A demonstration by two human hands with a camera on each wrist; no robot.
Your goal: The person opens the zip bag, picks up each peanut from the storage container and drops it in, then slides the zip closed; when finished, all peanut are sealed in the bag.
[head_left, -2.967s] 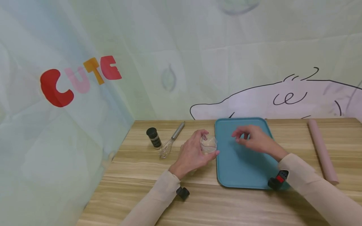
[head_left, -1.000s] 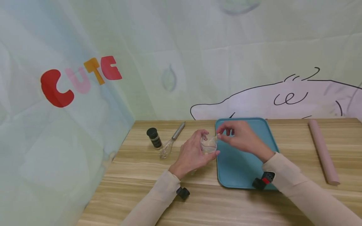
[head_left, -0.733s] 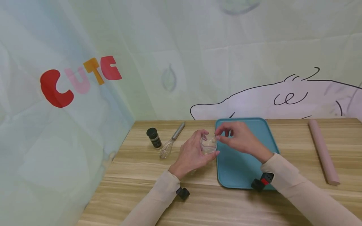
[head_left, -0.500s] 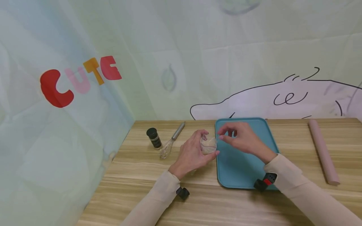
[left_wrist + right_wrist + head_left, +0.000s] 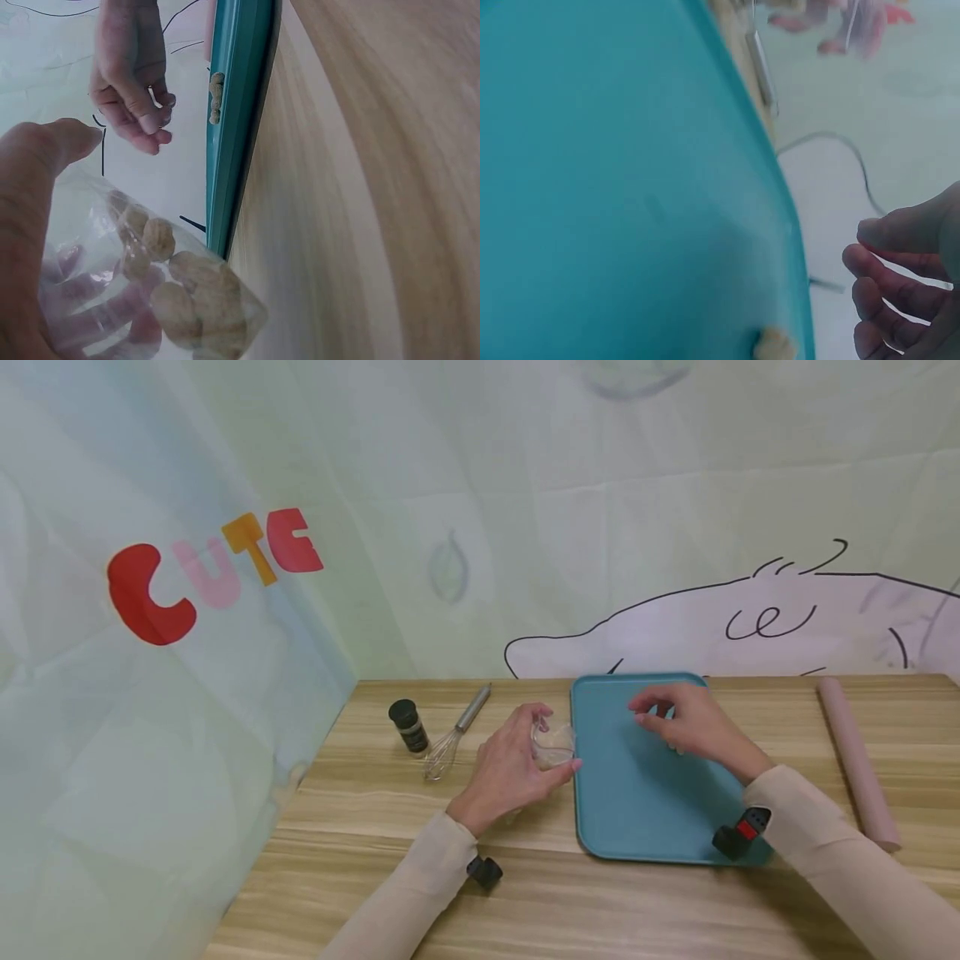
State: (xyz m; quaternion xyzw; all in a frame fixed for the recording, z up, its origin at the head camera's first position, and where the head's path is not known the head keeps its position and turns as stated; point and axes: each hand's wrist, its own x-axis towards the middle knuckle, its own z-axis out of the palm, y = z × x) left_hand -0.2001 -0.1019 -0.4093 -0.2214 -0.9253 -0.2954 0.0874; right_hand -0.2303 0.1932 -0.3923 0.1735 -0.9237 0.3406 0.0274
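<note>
My left hand grips a clear plastic container left of the blue tray; whether it is a bag or a cup I cannot tell. Through its wall in the left wrist view, several tan nuts show, some rounded like walnuts. Above the tray hovers my right hand, fingers loosely bent, with nothing visible between them. A peanut in its shell shows at the tray edge in the left wrist view. The right wrist view also catches a pale nut in the tray, partly cut off.
Behind and left of my left hand lie a wire whisk and a black-capped jar. A pink rolling pin lies right of the tray on the wooden table. A printed cloth hangs behind.
My right hand has moved from the container's rim rightward over the tray, and a small pale nut now shows beneath it. My left hand and the container have stayed in place.
</note>
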